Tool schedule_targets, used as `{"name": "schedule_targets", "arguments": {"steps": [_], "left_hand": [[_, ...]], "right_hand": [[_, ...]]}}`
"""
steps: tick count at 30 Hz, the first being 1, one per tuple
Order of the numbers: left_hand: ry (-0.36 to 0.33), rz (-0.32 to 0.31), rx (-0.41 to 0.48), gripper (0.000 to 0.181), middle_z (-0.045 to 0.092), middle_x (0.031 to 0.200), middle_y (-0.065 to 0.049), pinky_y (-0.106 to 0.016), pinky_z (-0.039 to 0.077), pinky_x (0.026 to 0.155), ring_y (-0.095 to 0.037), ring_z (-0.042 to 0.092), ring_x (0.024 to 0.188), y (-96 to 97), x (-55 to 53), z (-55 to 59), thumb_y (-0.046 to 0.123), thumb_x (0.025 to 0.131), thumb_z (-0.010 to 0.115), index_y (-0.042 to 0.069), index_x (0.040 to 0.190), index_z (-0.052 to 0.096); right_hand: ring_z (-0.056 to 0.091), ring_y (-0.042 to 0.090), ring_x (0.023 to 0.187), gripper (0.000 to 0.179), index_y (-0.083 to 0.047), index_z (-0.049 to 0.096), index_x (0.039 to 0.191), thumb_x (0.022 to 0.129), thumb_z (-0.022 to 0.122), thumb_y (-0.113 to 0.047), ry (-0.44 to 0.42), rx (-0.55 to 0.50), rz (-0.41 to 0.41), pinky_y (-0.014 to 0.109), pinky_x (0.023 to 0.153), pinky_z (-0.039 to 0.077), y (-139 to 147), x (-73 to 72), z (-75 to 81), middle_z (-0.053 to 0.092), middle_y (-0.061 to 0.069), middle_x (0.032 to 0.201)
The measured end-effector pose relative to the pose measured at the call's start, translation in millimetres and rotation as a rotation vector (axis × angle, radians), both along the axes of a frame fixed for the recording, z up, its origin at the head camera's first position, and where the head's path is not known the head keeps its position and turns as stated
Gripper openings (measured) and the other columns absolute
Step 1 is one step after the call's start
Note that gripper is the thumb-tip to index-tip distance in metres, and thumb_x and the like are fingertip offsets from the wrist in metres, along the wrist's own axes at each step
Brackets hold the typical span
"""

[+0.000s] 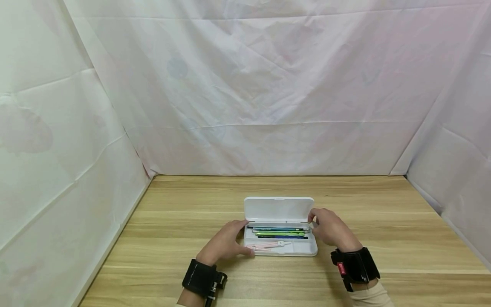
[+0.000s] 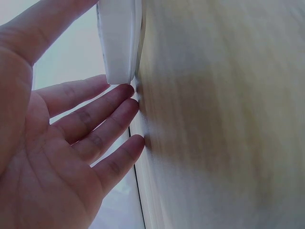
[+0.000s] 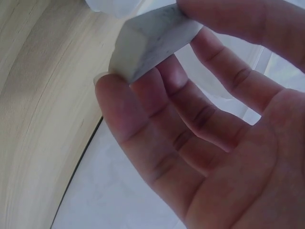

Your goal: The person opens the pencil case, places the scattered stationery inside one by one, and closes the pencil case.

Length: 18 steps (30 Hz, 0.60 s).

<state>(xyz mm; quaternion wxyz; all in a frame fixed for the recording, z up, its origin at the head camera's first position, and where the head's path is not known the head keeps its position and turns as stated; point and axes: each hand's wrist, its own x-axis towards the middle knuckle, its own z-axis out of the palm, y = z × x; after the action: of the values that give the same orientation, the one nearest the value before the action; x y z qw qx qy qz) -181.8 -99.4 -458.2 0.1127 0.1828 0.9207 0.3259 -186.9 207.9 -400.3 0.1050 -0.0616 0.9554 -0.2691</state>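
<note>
A white pencil case (image 1: pixel 304 247) stands with its lid (image 1: pixel 278 209) raised. Its back compartment holds several pens and pencils (image 1: pixel 281 234) in green and blue; a pale pink compass (image 1: pixel 268 245) lies in front on the left. My left hand (image 1: pixel 227 241) holds the case's left end, thumb at the front corner and index finger at the back corner, the other fingers spread. Between thumb and fingertips, my right hand (image 1: pixel 329 229) pinches a white, smudged block-shaped eraser (image 3: pixel 155 40) beside the case's right end. That eraser is hidden by the hand in the head view.
The case rests on a light wood-grain table (image 1: pixel 192 200). White cloth (image 1: pixel 245 85) hangs behind the table and along both sides. Each wrist wears a black strap (image 1: pixel 354 265) with a camera.
</note>
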Motion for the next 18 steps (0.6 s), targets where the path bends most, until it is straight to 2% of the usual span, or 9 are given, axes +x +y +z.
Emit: {"name": "schedule_targets", "arguments": {"steps": [11, 18], "left_hand": [[-0.002, -0.003, 0.009, 0.091, 0.051, 0.146, -0.011, -0.051, 0.037, 0.114, -0.032, 0.044, 0.137, 0.0, 0.6, 1.4, 0.039, 0.071, 0.089, 0.008, 0.147, 0.047], [-0.004, -0.001, 0.009, 0.091, 0.05, 0.147, -0.011, -0.051, 0.037, 0.115, -0.032, 0.043, 0.138, 0.2, 0.8, 1.7, 0.039, 0.072, 0.088, 0.008, 0.147, 0.047]], "right_hand": [[0.051, 0.022, 0.08, 0.023, -0.002, 0.063, 0.097, 0.079, 0.062, 0.012, 0.039, 0.02, 0.085, 0.03, 0.061, 0.045, -5.6, -0.2, -3.7, 0.057, 0.008, 0.09], [0.05, 0.022, 0.077, 0.021, -0.004, 0.063, 0.096, 0.08, 0.061, 0.011, 0.021, 0.019, 0.091, 0.03, 0.059, 0.043, -8.0, 0.4, -5.4, 0.056, 0.007, 0.088]]}}
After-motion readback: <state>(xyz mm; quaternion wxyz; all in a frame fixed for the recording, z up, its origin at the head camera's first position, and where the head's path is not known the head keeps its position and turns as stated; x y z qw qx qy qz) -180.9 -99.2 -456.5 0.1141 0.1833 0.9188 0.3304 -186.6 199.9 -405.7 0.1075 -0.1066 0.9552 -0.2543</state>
